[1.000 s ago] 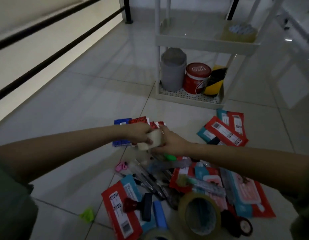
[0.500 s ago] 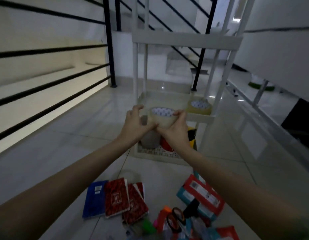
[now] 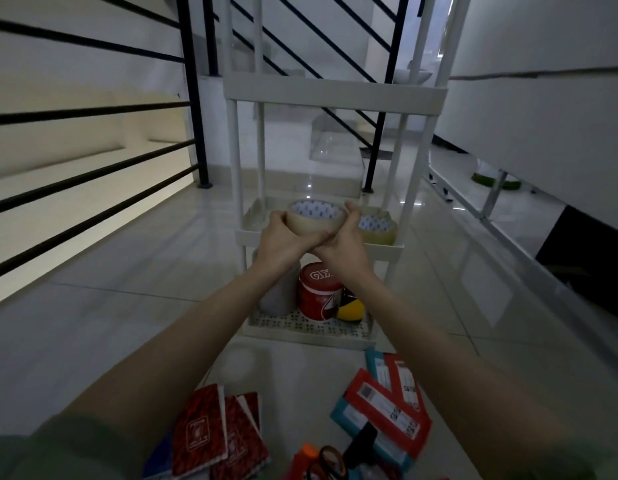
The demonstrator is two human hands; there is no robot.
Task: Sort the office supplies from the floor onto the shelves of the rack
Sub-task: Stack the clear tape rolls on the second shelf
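I see a black metal railing of horizontal bars (image 3: 93, 157) running along my left, over a pale cream ledge (image 3: 75, 188). The glossy white tiled floor (image 3: 110, 306) spreads below. Behind it all, a white staircase with black slanted balusters (image 3: 321, 64) climbs away. At far right, a long white panel (image 3: 542, 133) stands on thin white legs, and a green dish-like object (image 3: 491, 180) lies beneath it.

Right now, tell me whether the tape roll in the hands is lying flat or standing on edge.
Flat. The tape roll shows its open core facing up, gripped between left hand and right hand.
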